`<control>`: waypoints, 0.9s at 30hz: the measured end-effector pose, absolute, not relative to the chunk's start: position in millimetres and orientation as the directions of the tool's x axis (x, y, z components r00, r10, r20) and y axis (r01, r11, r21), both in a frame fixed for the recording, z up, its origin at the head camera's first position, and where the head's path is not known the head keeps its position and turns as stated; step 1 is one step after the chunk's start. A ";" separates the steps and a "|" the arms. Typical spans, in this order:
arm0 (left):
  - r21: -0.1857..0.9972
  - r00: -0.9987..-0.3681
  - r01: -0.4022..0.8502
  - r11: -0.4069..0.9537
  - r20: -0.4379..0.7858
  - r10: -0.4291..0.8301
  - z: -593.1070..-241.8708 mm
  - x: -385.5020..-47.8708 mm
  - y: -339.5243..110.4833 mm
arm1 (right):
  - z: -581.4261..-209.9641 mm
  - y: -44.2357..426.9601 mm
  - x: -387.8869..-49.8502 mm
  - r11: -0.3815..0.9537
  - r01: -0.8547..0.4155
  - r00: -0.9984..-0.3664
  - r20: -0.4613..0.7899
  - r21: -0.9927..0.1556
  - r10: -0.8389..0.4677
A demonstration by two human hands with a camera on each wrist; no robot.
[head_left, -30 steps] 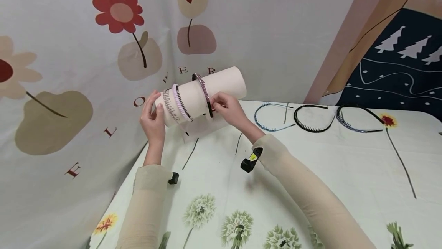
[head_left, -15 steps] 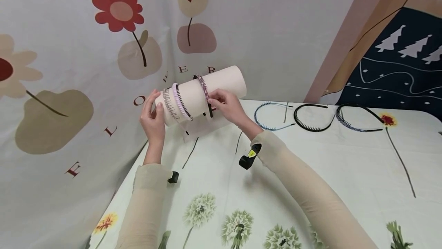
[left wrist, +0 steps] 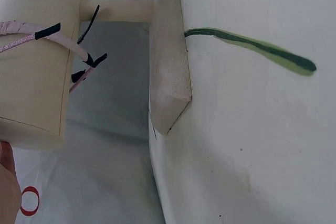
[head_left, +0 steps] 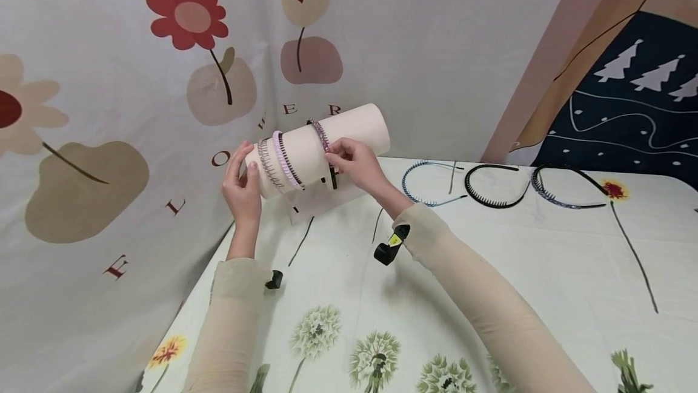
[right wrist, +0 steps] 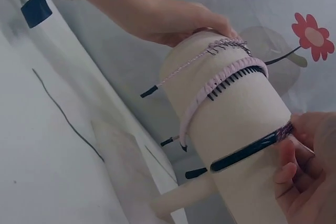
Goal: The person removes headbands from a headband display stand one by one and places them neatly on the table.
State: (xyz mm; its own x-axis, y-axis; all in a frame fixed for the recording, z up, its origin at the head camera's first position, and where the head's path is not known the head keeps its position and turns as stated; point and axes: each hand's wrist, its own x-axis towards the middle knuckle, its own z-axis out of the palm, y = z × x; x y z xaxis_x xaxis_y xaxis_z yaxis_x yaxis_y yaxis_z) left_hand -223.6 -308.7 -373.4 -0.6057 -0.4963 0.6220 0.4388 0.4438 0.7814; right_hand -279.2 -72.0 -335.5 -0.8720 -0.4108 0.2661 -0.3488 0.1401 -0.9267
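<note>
A cream padded headband stand [head_left: 354, 129] leans slightly, its roll on a short stem above a base [left wrist: 170, 66]. My left hand [head_left: 240, 196] holds the roll's left end, fingers and thumb around its edge. Near the roll's middle sits a glittery purple-pink headband [head_left: 319, 132] with black ends [right wrist: 244, 151]. My right hand [head_left: 357, 166] pinches its front side between thumb and fingers. To the left, a wrapped lilac headband [head_left: 285, 161] with black teeth and a thin pinkish toothed headband [head_left: 267, 163] encircle the roll.
On the white floral tablecloth [head_left: 491, 272] at right lie a light blue headband [head_left: 417, 202], a black headband [head_left: 485, 203] and a dark blue glittery headband [head_left: 545, 195]. A printed curtain [head_left: 425, 48] hangs close behind the stand.
My right hand has moved slightly up along the glittery headband and now covers more of its front. The left hand and the stand keep their places.
</note>
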 end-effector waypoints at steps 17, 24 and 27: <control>0.777 -0.608 0.447 0.443 0.627 -0.488 -348.7 -203.1 -287.2 | -381.9 -72.6 -264.8 0.259 -0.361 -0.895 0.255 -0.896 -0.365; 0.784 -0.620 0.440 0.437 0.618 -0.484 -349.1 -202.4 -287.7 | -393.2 -55.9 -275.6 0.246 -0.360 -0.927 0.318 -0.900 -0.197; 0.784 -0.621 0.437 0.440 0.617 -0.483 -348.5 -201.8 -288.4 | -394.3 -45.9 -283.1 0.249 -0.346 -0.937 0.322 -0.905 -0.131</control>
State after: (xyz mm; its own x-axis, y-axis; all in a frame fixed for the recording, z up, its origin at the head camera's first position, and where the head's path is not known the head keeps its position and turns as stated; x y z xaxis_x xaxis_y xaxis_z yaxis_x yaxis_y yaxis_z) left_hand -201.8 -288.4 -348.5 -0.6209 -0.4833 0.6172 0.4369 0.4403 0.7844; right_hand -283.1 -45.9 -394.3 -0.9375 -0.1311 0.3224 -0.3459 0.2485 -0.9048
